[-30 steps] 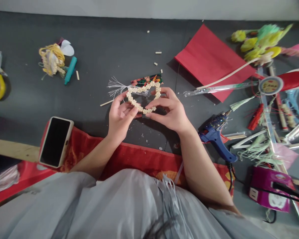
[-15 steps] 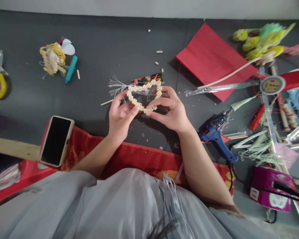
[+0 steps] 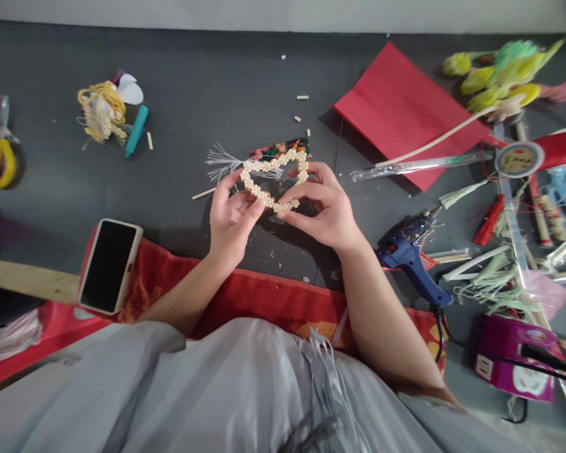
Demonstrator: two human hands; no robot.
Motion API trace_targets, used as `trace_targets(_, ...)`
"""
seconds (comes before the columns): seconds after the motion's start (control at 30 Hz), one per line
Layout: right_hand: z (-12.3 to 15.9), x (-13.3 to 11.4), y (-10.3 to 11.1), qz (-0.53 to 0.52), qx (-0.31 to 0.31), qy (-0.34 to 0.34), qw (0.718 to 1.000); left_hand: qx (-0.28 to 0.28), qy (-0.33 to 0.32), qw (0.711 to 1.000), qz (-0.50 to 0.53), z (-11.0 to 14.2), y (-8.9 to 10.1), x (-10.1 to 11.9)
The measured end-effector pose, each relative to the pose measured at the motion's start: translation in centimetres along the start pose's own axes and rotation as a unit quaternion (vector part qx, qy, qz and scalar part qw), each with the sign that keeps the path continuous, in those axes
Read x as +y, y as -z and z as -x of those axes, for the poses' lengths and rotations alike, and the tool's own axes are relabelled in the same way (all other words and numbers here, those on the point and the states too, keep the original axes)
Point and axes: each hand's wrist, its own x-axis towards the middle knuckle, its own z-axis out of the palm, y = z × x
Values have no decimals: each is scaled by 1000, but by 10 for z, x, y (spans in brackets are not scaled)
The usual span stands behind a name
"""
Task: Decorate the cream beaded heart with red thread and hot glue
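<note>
Between both hands I hold a cream, beaded-looking heart-shaped frame (image 3: 268, 168), raised over the dark table. My left hand (image 3: 231, 217) pinches its left side and lower edge between thumb and fingers. The thumb and fingers of my right hand (image 3: 323, 204) grip its lower right part. Just behind the heart are a bundle of thin white strands (image 3: 222, 162) and a dark patterned piece of fabric (image 3: 279, 148). A thin pale stick (image 3: 203, 194) lies left of my left fingers.
A blue glue gun (image 3: 412, 264) lies right of my right forearm, with its cord trailing. Beyond are red paper (image 3: 400, 113), a ribbon spool (image 3: 519, 158), and a purple box (image 3: 512, 358). At left are a phone (image 3: 109, 267), a teal marker (image 3: 136, 132), yellow cord (image 3: 104, 104) and yellow-handled scissors (image 3: 0, 163).
The whole view has shifted very slightly. Both hands keep the same hold on the heart-shaped frame, and nothing else has visibly moved.
</note>
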Motion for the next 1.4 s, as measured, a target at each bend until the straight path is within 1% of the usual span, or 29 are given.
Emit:
trace_targets(0.1,1,0,3,-13,-15,-18,1000,-11,7,1000,-6,-1,3,-3)
trace_targets(0.2,2,0,5,-24,-24,-34,999,-8,8,1000,-1,-2,4,-3)
trace_targets(0.33,3,0,7,-28,-26,-37,999,9,15,999,27,-3,2,1)
trace_targets(0.53,5,8,3,-55,-24,-58,996,34,52,996,60,-3,-2,8)
trace_targets(0.67,7,16,1,-47,-27,-81,995,35,52,996,63,-4,-4,9)
trace_targets(0.77,7,16,2,-30,-23,-83,996,37,52,996,70,-5,-6,11)
trace_targets(0.97,4,-6,9,38,-25,-101,994,55,62,993,88,-5,-10,24)
trace_targets(1.13,2,-28,18,116,-51,-121,985,56,91,990,91,-1,-8,32)
trace_targets(1.27,3,-41,22,162,-72,-123,976,49,107,988,99,6,-5,33)
trace_targets(1.4,5,-53,20,199,-87,-138,966,31,115,990,75,14,0,29)
